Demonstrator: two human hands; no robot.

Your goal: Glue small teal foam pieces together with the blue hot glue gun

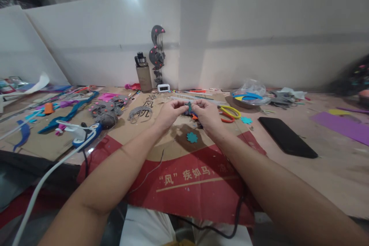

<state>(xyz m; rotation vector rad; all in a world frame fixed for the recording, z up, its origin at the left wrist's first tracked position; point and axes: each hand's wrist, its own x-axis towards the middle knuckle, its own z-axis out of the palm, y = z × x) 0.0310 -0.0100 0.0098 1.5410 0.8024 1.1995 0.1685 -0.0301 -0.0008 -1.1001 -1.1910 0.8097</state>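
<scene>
"Reading the head view, I locate the small blue-green piece [189, 107] just beyond my landmark, the teal flower cutout [191, 137]. Report the state of both hands."

"2 hands engaged. The left hand [172, 112] pinches the piece from its left side; the right hand [208, 114] pinches it from its right. Both grip with bent fingers and thumbs. I cannot tell whether its lower edge touches anything."

"Estimate its handling."

"I judge it light and fairly soft, with low slip risk. Fingers cover most of it, so I cannot verify its outline or surface. Recommended hold: thumb and index fingertips at opposite edges, light pressure, since a thin part could crease or tear."

"List materials and shapes around the landmark."

"The cutout is flat and matte, with rounded lobes. It lies on the cardboard sheet [207, 200], which is tan beneath it and printed red on the near side. Beyond it and to its right are scissors [236, 112] with looped handles, 1 yellow and 1 orange. Farther right is a turquoise flower [246, 120], similarly lobed; well to the right, a smooth, rigid black phone [288, 137]. Well to its left I see a fuzzy grey bundle [107, 119]. Far beyond, also left, stands a cylindrical bottle [143, 77] with a dark cap."
</scene>
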